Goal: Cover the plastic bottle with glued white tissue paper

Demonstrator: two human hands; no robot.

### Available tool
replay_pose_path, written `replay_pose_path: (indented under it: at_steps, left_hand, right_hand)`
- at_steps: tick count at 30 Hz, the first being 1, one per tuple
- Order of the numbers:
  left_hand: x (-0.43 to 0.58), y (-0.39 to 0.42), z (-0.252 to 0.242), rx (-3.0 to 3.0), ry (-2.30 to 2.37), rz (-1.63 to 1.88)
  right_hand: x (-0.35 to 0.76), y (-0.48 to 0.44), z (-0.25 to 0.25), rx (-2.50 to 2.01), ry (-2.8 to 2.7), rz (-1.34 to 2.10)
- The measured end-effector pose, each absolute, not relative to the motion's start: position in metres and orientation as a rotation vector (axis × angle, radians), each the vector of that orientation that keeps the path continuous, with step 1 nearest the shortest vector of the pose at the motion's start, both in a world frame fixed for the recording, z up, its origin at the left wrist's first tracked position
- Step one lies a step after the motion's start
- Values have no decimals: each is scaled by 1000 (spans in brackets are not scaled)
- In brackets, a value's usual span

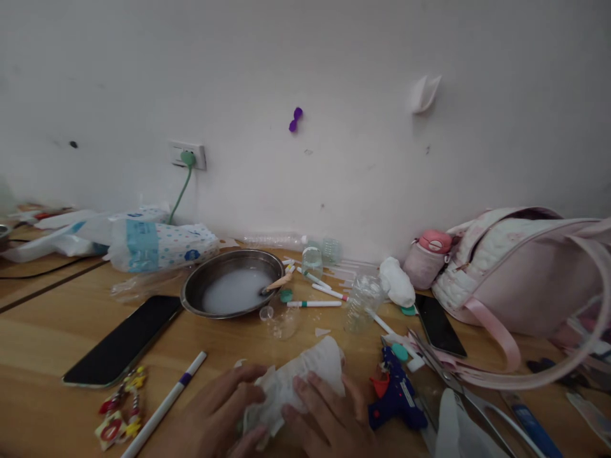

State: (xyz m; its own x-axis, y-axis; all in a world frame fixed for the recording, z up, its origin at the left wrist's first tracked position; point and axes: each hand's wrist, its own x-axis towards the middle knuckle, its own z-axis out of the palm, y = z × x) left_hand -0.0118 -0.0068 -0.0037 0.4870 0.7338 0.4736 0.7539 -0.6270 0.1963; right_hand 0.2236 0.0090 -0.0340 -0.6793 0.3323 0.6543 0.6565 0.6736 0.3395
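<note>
Both of my hands are on a roughly cylindrical object wrapped in damp-looking white tissue (312, 367), which lies tilted at the table's near edge. My left hand (219, 407) grips its left end, with the fingers bent against the tissue. My right hand (329, 416) lies over the front and right side, its fingers pressed onto the wrapping. What is under the tissue is hidden. Beyond it stands a metal basin (191, 299) of cloudy whitish liquid, with a brush (281, 281) resting on the rim. A blue glue gun (396, 394) lies just right of my right hand.
A black phone (124, 343), a beaded charm (119, 413) and a marker (167, 401) lie at left. Several markers and a cut clear plastic bottle (365, 302) are behind. Scissors (458, 381), a second phone (439, 324) and a pink bag (515, 273) occupy the right.
</note>
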Motion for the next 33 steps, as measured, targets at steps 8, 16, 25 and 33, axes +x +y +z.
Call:
replay_pose_path:
  at_steps: [8, 16, 25, 33]
  left_hand:
    - [32, 16, 17, -2804, -1999, -517]
    - [34, 16, 22, -2929, -1790, -453]
    - [30, 16, 32, -2955, -1824, -190]
    - [20, 17, 20, -2998, -1773, -328]
  right_hand:
    - [222, 4, -43, -827, -1987, -669]
    - [253, 13, -22, -723, -2407, -918]
    - [260, 12, -16, -774, -2305, -804]
    - [281, 15, -37, -837, -2460, -878]
